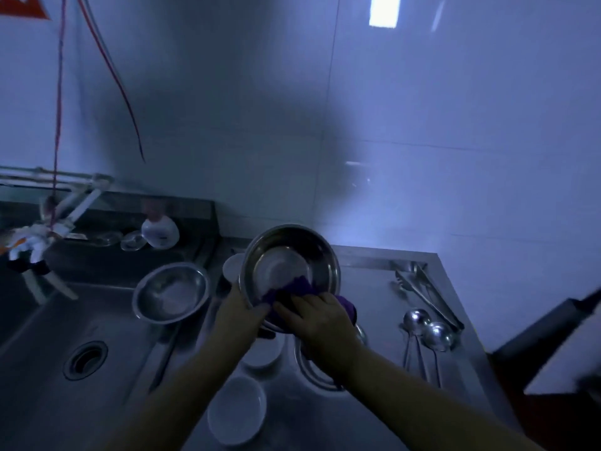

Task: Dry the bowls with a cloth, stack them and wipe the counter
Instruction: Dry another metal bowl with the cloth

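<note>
Above the steel counter (367,288), a metal bowl (289,265) is held tilted, its opening toward the camera. Left hand (239,312): fingers curled round the near-left rim, gripping it. Right hand (320,320): fingers closed on a purple cloth (300,288), pressing it over the near rim and into the bowl. Left of the left fingers, a second metal bowl (170,292) rests at the sink (48,353) edge. Below both hands, white bowls (235,411) sit on the counter. Right of the right fingers lie ladles (429,330) and tongs (422,291).

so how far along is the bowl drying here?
Nothing looks finished: no stack visible. In hand: left hand tilts a steel bowl while right hand works a purple cloth at its rim. Left: the steel bowl by the sink, white bowls, stacking, wiping the counter.
</note>
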A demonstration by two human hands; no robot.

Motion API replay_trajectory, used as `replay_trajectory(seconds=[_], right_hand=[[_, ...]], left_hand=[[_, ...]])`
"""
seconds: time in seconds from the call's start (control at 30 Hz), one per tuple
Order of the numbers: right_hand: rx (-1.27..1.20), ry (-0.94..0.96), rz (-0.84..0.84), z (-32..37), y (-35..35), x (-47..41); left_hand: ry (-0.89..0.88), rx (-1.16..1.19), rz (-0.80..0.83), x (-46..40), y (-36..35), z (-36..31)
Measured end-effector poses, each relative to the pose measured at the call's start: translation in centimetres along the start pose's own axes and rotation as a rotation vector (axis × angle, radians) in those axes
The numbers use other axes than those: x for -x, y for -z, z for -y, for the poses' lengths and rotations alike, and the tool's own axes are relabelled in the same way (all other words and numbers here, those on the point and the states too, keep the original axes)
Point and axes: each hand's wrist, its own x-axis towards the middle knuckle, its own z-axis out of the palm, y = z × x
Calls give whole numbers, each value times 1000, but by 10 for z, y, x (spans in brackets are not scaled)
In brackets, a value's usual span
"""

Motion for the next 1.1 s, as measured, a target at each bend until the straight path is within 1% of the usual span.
replay_trajectory(seconds=[0.03,0.07,0.13,0.17,0.27,0.3,0.37,0.43,0.53,0.6,0.7,0.8,0.9,0.97,1.0,1.03,1.1], right_hand=[[-29,-60,39,13,0,-9],[-52,-118,115,25,-1,-17],[-59,-199,351,45,-6,-32],[-66,-208,428,53,-9,-39],[-169,-214,525,62,-11,-59],[-150,-211,557,61,-9,-64],[13,-168,605,57,-3,-73],[112,-198,573,56,-1,-82],[130,-347,429,66,-2,-101],[102,-361,350,78,-6,-113],[-5,-351,304,99,-17,-131],[-64,-300,360,114,-23,-139],[-88,-188,502,117,-19,-134],[-31,-117,619,111,-8,-126],[14,-74,651,106,-2,-121],[47,-37,653,101,6,-119],[105,21,581,92,22,-117]], left_hand=[[21,33,9,0,6,4],[27,53,2,-3,16,6],[1,54,19,-13,42,9],[-20,44,46,-18,56,9],[-64,12,128,-27,91,11],[-82,19,147,-28,100,11],[-96,31,196,-31,112,11],[-66,54,261,-36,121,13],[-32,78,330,-43,132,14],[-43,80,358,-46,138,13],[-55,107,363,-50,147,13],[-55,126,383,-54,160,13],[-93,128,402,-53,173,6],[-123,98,434,-50,180,0],[-127,77,465,-48,182,-2],[-129,46,491,-46,184,-4],[-130,-7,499,-45,182,-8]])
